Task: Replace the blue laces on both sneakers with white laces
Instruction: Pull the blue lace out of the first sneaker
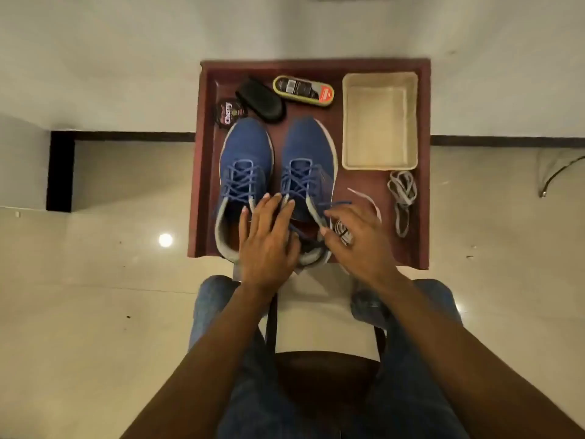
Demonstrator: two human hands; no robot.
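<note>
Two bare forearms reach from the bottom edge over blue-jeaned knees to a dark red wooden tray [422, 217] on a pale tiled floor. The left hand [266, 239] lies flat, fingers straight and spread, across the collars of both shoes. The right hand [357, 239], fingers curled, pinches the loose end of the blue lace [340, 204] of the right blue mesh sneaker [308, 144]; what else it holds cannot be made out. The left blue mesh sneaker [245, 144] stands just beside its pair, toes pointing away, both laced in blue. A bundled pair of white laces [402, 193] lies at the tray's right side, near an empty cream woven basket [380, 167]. Behind the toes: a round black polish tin [228, 113] with pink lettering, apparently "Cherry"; a black oval shoe brush [261, 99]; a yellow-rimmed oval polish case [304, 90] whose label is blurred. The right sneaker's heel is hidden by the hands.
</note>
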